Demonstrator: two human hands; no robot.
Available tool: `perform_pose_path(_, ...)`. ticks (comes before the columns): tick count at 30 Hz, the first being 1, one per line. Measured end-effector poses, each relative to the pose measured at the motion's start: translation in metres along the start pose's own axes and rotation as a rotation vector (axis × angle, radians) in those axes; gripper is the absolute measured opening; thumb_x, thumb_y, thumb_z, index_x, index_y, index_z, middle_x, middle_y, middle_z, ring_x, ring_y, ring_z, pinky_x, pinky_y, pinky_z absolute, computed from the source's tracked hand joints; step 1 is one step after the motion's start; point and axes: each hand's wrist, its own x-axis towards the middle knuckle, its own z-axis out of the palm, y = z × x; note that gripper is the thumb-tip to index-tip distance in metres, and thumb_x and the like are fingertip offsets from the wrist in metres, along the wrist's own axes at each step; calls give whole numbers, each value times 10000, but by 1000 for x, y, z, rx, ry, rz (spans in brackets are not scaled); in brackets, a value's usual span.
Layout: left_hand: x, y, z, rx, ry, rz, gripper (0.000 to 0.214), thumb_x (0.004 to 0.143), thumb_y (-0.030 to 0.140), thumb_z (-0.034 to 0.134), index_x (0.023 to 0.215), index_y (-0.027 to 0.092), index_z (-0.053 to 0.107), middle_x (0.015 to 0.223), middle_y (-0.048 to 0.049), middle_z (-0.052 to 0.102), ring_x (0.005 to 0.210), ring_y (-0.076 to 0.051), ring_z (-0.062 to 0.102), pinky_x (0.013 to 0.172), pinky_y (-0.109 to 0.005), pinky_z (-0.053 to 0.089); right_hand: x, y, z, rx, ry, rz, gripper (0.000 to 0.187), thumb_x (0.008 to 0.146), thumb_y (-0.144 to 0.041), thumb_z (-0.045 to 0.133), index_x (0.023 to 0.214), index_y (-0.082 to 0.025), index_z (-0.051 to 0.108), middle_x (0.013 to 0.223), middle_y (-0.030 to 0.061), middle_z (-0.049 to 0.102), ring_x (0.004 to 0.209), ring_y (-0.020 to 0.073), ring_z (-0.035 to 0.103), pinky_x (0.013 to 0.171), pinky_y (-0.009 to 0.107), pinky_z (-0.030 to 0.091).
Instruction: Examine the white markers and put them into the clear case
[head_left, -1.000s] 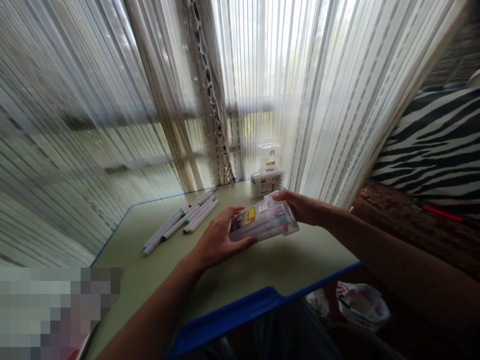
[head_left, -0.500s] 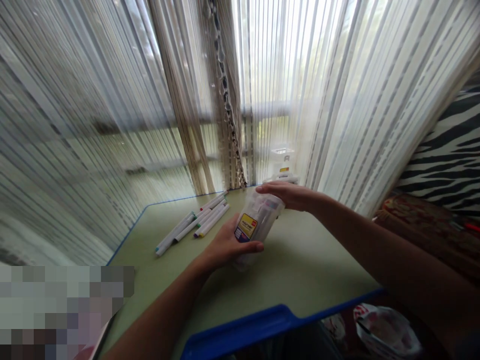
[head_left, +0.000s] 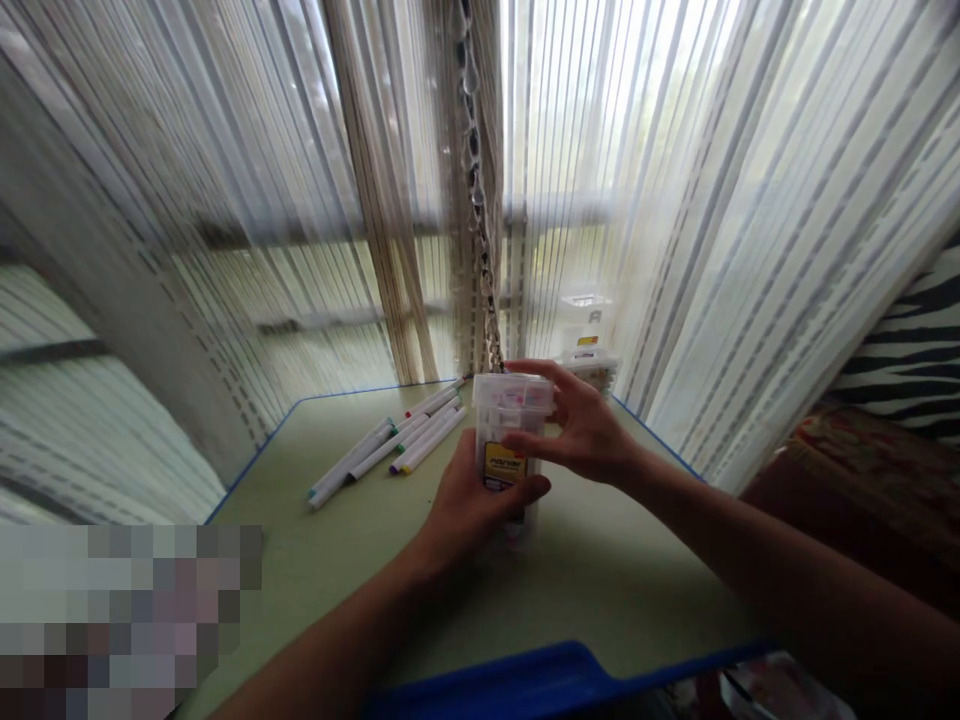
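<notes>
A clear plastic marker case (head_left: pixel 512 395) with a yellow label stands nearly upright over the table, its lid closed on top. My left hand (head_left: pixel 469 497) wraps round its lower part, thumb across the front below the label. My right hand (head_left: pixel 581 425) grips the upper right side, with the thumb on the front and the fingers behind the lid. What is inside the case shows only faintly. To the left lies a loose group of white markers (head_left: pixel 427 440) with coloured ends.
The pale green table (head_left: pixel 315 590) has a blue raised front edge (head_left: pixel 517 675). Behind my right hand stands another clear case (head_left: pixel 589 345) near the string curtain (head_left: pixel 660 200). A beaded chain (head_left: pixel 480 190) hangs at the back edge. A bag (head_left: pixel 787 685) sits below, at lower right.
The case has turned from tilted to nearly upright. My right hand has moved from flat over its top to a grip on its upper right side, and the view has shifted slightly.
</notes>
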Motion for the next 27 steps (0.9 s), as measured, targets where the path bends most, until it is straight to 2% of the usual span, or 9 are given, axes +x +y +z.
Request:
perform_pose_path(6,-5,3,10,90,52,44,715,687,514,848,1235,212,501,1104,-76,713,923,-251,687,702,-331,535,-7,1,-2,-35,29,-136,552,741,-268,852,1233,-269,602,1392,92,530,1230,270,582,899,355,593)
perform_pose_path(14,-6,6,16,117,81,18,672,681,526,841,1179,207,524,1049,-82,727,865,-262,699,668,-348,536,-5,5,-4,45,21,-61,535,722,-290,859,1183,-253,591,1260,73,614,1093,244,652,850,351,601)
perform_pose_path(21,-7,4,14,143,62,73,653,721,489,815,1219,205,502,1064,-84,718,887,-260,696,730,-372,551,-4,3,-4,64,20,-28,529,710,-280,868,1163,-243,597,1179,67,662,1018,223,682,815,329,610)
perform_pose_path(24,-8,8,14,119,41,76,656,759,449,788,1280,204,473,1094,-90,710,928,-263,700,765,-376,559,-3,7,-4,114,21,-61,537,675,-252,893,1135,-236,616,1112,51,686,906,191,698,743,302,620)
perform_pose_path(27,-9,13,15,53,25,76,791,778,397,776,1424,208,358,1149,-109,694,952,-262,706,788,-383,570,-1,10,-4,164,4,-87,547,653,-228,905,1127,-231,633,1023,33,706,818,170,699,692,289,624)
